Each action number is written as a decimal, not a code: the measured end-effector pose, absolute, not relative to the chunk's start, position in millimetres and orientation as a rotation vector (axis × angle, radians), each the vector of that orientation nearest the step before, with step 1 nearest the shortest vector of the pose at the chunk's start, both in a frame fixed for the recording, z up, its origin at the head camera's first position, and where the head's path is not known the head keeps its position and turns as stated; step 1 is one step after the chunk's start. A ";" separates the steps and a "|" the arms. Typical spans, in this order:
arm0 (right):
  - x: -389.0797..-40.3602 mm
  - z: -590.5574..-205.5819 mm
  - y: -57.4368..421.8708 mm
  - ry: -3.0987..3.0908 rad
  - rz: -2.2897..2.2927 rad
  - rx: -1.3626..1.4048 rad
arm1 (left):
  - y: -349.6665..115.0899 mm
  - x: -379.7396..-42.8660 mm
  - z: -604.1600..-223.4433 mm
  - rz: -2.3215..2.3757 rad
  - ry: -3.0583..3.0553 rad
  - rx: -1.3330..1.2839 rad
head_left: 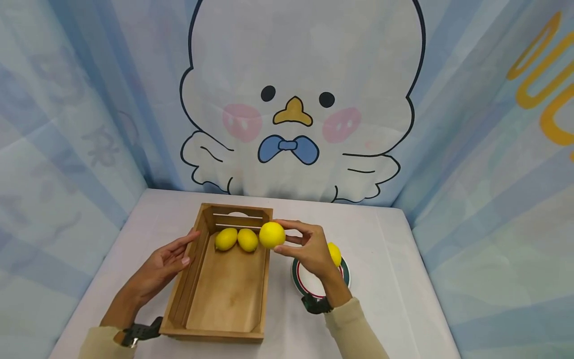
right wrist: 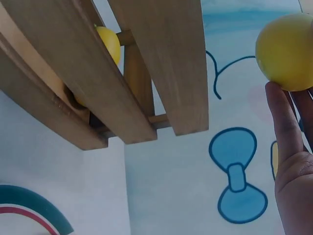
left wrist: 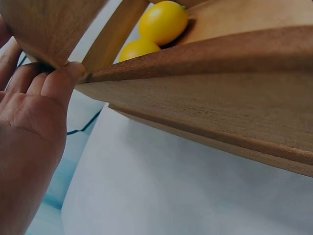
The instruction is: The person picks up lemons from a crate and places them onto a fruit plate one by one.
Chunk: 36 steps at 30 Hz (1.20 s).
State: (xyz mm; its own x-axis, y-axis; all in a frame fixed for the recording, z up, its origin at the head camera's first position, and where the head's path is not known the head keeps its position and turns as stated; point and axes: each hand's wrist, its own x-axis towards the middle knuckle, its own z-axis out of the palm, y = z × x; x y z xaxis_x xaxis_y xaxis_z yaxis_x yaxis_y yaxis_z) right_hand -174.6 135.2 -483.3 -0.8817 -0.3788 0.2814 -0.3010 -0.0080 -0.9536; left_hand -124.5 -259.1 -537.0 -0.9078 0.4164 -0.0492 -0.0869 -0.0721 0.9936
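A wooden crate [head_left: 224, 289] with slatted sides stands on the white table, two lemons [head_left: 226, 239] side by side near its far end. At its left side, my left hand [head_left: 163, 264] grips the top slat; the left wrist view shows the fingers [left wrist: 61, 83] at the slat's edge. My right hand [head_left: 314, 249] pinches another lemon [head_left: 272, 235] between thumb and fingers, above the crate's right rim near the far corner. In the right wrist view this lemon [right wrist: 288, 51] is held up beyond the slats. Partly behind the right hand, one more lemon [head_left: 334, 254] lies on a plate.
The round plate [head_left: 309, 281], white with a green rim and a red ring, sits right of the crate, partly covered by my right forearm. A white cloth [head_left: 381, 279] covers the table. Printed curtains [head_left: 296, 184] hang behind and on both sides.
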 end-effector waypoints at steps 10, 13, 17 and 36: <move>-167.9 -493.3 150.4 2.184 -2.134 -0.627 | -259.5 -124.6 -537.0 2.036 1.872 0.347; -165.4 -496.6 153.9 2.183 -2.153 -0.589 | -259.6 -125.1 -537.3 2.031 1.876 0.340; -162.9 -500.6 157.9 2.185 -2.174 -0.570 | -259.5 -125.2 -536.7 2.031 1.881 0.329; -144.9 -519.6 174.7 2.226 -2.223 -0.341 | -256.6 -123.5 -533.3 2.020 1.894 0.327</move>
State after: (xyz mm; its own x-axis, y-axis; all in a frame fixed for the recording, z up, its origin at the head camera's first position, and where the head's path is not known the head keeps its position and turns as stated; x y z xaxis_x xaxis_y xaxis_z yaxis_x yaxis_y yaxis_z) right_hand -144.9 174.7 -519.6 -0.9765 -0.1352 0.1677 -0.1679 -0.0101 -0.9857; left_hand -123.5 -256.6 -533.3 -0.9117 0.4049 -0.0701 -0.0961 -0.0441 0.9944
